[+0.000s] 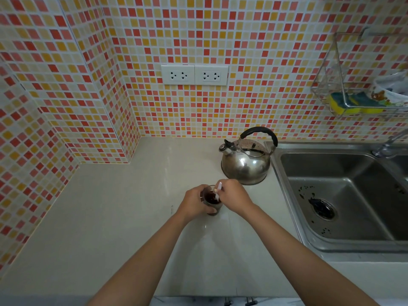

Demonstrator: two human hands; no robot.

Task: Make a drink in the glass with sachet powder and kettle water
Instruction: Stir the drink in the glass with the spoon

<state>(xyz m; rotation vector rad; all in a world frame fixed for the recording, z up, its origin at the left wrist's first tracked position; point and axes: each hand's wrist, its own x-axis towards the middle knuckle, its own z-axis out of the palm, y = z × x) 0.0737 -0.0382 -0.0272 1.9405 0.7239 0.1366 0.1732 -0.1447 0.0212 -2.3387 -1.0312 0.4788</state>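
Note:
A small clear glass (212, 200) stands on the pale counter (123, 217), holding dark brown liquid. My left hand (194, 203) wraps around its left side. My right hand (234, 196) sits just right of the rim, pinching a thin white stirrer (218, 189) whose lower end dips into the drink. A shiny steel kettle (246, 162) with a black handle rests on the counter behind the glass, spout pointing left. No sachet is visible.
A steel sink (344, 195) with a dark drain lies to the right, its tap (388, 146) at the back. A wire rack (353, 102) with sponges and a bowl hangs on the tiled wall. Two double sockets (194, 75) sit above the counter.

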